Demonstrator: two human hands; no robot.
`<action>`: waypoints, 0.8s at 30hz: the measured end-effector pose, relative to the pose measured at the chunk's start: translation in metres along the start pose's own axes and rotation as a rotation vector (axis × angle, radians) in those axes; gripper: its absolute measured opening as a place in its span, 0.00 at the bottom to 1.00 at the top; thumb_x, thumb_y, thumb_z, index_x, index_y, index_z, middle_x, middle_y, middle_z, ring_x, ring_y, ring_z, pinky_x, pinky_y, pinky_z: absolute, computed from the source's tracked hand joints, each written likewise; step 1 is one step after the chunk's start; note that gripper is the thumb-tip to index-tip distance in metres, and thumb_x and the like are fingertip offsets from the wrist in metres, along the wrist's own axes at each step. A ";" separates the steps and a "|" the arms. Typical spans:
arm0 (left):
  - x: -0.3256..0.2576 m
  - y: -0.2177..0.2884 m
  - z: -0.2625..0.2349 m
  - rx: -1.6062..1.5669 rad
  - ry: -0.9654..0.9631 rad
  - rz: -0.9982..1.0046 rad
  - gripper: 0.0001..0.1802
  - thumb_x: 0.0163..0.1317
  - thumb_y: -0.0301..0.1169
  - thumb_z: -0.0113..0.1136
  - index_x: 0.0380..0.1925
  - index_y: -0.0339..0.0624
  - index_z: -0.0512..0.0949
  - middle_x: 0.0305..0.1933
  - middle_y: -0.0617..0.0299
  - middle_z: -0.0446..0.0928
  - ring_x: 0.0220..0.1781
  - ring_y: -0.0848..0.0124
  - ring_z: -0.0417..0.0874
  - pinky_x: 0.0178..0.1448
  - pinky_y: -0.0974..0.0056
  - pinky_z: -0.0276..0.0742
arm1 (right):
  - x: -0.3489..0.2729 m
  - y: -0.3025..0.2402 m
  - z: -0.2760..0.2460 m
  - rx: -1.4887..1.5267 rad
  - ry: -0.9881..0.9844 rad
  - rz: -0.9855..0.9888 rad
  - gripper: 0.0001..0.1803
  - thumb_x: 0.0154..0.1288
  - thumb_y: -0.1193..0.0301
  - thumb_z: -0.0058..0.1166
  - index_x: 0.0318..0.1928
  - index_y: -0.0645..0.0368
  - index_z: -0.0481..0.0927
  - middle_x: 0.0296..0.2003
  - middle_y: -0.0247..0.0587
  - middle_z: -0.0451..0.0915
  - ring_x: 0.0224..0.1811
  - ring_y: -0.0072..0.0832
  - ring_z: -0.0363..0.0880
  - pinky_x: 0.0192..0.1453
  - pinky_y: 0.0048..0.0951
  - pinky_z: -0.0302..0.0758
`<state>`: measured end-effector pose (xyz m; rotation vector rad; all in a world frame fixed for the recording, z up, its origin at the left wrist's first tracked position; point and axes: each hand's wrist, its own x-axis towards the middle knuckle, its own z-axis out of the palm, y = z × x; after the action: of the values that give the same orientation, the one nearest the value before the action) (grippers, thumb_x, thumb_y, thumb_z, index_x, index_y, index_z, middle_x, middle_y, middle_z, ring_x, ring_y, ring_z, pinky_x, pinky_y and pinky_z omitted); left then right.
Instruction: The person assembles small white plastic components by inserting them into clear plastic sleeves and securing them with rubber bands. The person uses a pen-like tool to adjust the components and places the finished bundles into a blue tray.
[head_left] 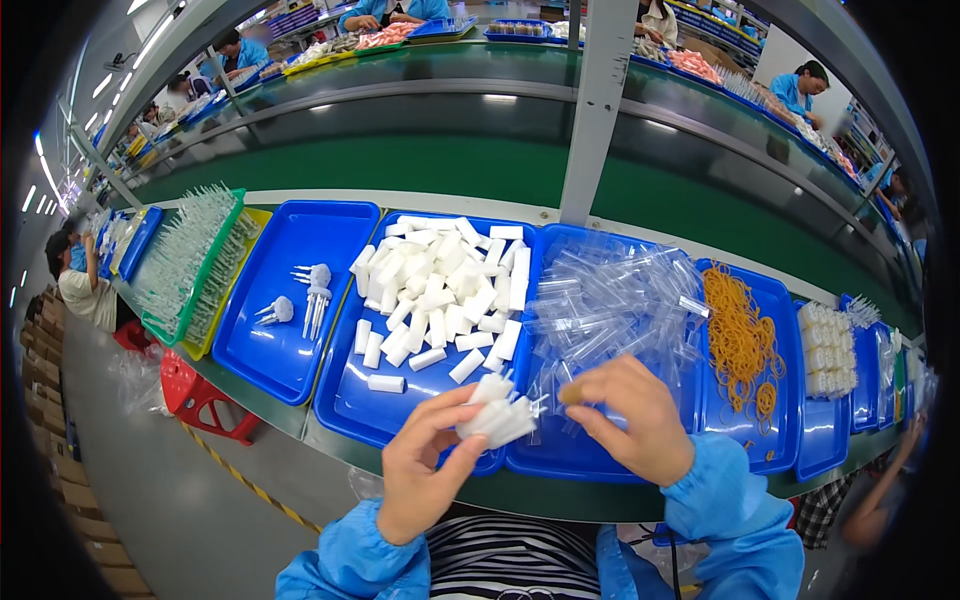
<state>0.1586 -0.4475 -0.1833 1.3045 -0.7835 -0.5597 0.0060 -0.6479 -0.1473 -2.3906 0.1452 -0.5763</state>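
Note:
My left hand [430,465] is closed around a bundle of white foam-like cylinders [500,418], with thin pale tips sticking out on the right side. Just right of those tips is my right hand [630,415], its thumb and forefinger drawn together. The forefinger's end looks brownish and blurred, and I cannot make out what is pinched there. Beyond my left hand, a blue tray [345,395] carries a heap of loose white cylinders [440,290]. Under and beyond my right hand, another blue tray [545,455] holds clear plastic sleeves [610,300].
To the right, a blue tray [720,440] contains orange rubber bands [740,335]; farther along stand bundled white pieces [826,350]. Leftward, a blue tray [258,365] holds small white-stemmed bundles [313,300], beside a green tray [215,270] of clear thin parts. A grey post [590,130] rises behind the trays.

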 end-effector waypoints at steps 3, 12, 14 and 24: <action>0.000 0.001 -0.006 -0.118 0.021 -0.136 0.17 0.64 0.17 0.62 0.53 0.31 0.77 0.65 0.46 0.71 0.64 0.61 0.77 0.63 0.59 0.79 | -0.024 0.009 -0.007 -0.377 -0.197 -0.136 0.15 0.55 0.74 0.60 0.46 0.54 0.83 0.42 0.31 0.82 0.43 0.28 0.78 0.48 0.32 0.71; -0.001 0.000 0.022 -0.328 -0.026 -0.247 0.13 0.64 0.17 0.62 0.49 0.31 0.78 0.63 0.47 0.72 0.64 0.59 0.76 0.65 0.56 0.78 | -0.021 0.012 0.006 -0.643 -0.378 -0.251 0.13 0.56 0.70 0.55 0.44 0.56 0.80 0.33 0.33 0.74 0.41 0.28 0.75 0.48 0.32 0.70; -0.002 0.003 0.028 -0.239 0.012 -0.212 0.10 0.61 0.17 0.64 0.43 0.32 0.79 0.61 0.43 0.75 0.61 0.57 0.79 0.65 0.53 0.77 | -0.023 0.013 0.007 -0.659 -0.419 -0.236 0.12 0.57 0.70 0.56 0.43 0.57 0.80 0.34 0.33 0.75 0.41 0.29 0.75 0.48 0.33 0.70; -0.014 -0.002 0.033 -0.138 -0.003 -0.116 0.13 0.61 0.16 0.65 0.46 0.30 0.80 0.62 0.43 0.72 0.60 0.58 0.80 0.61 0.58 0.84 | -0.028 -0.022 0.013 0.853 0.335 0.430 0.18 0.65 0.79 0.63 0.51 0.66 0.70 0.46 0.48 0.80 0.49 0.30 0.82 0.58 0.32 0.78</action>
<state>0.1246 -0.4576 -0.1851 1.2268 -0.6628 -0.6963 -0.0143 -0.6165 -0.1522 -1.3751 0.4464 -0.6544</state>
